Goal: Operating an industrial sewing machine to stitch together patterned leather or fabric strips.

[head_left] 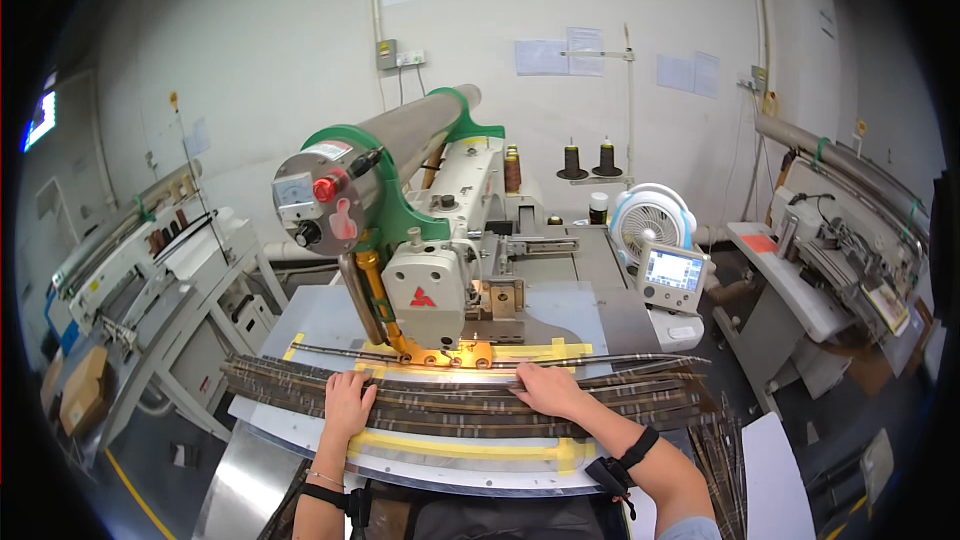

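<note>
Laying our left hand on dark banded strips before the sewing machine, right hand at their far edge, we cannot tell whether either grips. Aligning seems underway; the next move calls for straight placement.

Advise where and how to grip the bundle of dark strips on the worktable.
Probably at two spread points, either side of the middle of the bundle of dark strips, coming from the near side. It lies long and flat, left to right, in many narrow strips; the sewing machine head stands beyond it.
</note>
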`<control>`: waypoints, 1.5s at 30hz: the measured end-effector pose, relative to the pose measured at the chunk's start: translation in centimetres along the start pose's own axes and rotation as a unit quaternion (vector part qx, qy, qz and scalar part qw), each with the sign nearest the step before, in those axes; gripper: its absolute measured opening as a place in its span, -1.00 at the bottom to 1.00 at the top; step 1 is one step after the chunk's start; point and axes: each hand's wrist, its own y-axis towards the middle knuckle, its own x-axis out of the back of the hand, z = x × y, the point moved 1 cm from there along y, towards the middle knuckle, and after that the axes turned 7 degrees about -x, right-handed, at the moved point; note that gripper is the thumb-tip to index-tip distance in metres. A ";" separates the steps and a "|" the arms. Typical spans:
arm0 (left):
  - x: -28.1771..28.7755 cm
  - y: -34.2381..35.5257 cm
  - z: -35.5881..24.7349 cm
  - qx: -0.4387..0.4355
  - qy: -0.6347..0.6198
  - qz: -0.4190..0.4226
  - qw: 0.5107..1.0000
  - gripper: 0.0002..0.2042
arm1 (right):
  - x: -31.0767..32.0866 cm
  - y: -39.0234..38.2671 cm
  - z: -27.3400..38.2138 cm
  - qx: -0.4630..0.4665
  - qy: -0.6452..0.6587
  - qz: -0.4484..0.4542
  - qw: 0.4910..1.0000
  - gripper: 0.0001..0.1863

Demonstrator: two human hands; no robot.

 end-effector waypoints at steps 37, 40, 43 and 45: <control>0.3 0.1 -0.1 0.014 0.015 0.021 1.000 -0.74 | -0.7 -0.2 -0.6 0.022 0.089 -0.085 0.992 -0.89; 0.6 -0.1 1.1 0.031 0.039 0.042 0.998 -0.74 | -0.4 -0.4 -0.5 0.013 0.098 -0.081 0.992 -0.87; 0.5 -0.7 3.1 0.036 0.056 0.030 0.997 -0.75 | -0.7 -0.2 -0.8 0.021 0.096 -0.077 0.992 -0.85; 0.5 -0.8 3.8 0.056 0.048 0.033 0.997 -0.74 | -0.7 -0.1 -0.7 0.018 0.097 -0.070 0.993 -0.84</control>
